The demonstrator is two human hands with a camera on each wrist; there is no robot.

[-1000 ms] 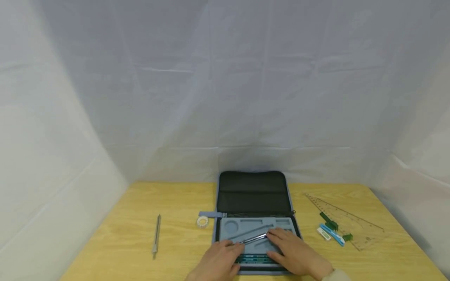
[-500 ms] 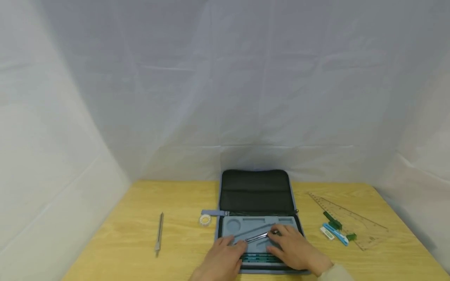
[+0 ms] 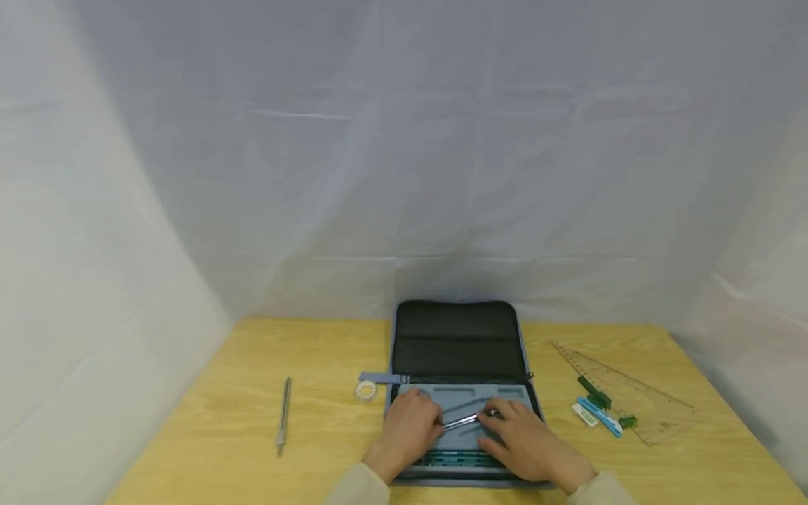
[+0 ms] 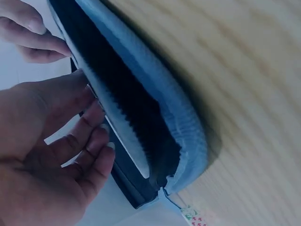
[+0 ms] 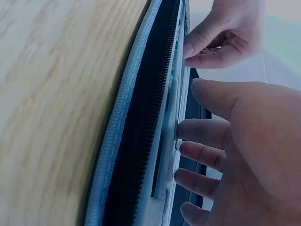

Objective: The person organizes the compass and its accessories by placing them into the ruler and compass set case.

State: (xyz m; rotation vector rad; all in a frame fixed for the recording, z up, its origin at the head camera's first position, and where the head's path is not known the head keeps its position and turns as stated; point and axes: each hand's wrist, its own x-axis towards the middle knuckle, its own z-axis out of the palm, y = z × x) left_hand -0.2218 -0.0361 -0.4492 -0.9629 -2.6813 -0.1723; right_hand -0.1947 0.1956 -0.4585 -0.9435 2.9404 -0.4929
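Note:
In the head view a blue zippered case (image 3: 404, 482) lies unfolded, with a grey-blue moulded tray (image 3: 451, 440) in its near half. A silver metal compass (image 3: 459, 422) lies slanted across the tray between both hands. My left hand (image 3: 410, 429) pinches at its left end with thumb and forefinger; the fingertips partly hide that end. My right hand (image 3: 527, 442) rests over the right part of the tray, its extended fingertips touching the compass's right end. The right wrist view shows these fingers (image 5: 202, 153) spread and fairly straight. Several green pencils (image 3: 457, 458) lie in the tray's near slot.
Left of the case, a second slim silver tool (image 3: 284, 417) and a white ring-shaped roll (image 3: 366, 391) lie on the wooden table (image 3: 208, 435). On the right are a clear set square (image 3: 656, 403), a blue cutter-like tool (image 3: 600, 417), a white eraser (image 3: 584, 414) and green pieces (image 3: 596, 395).
My left hand has moved forward over the tray's left side, now covering the round recess and uncovering more of the pencils. The right hand stays nearly where it was, by the compass's right end.

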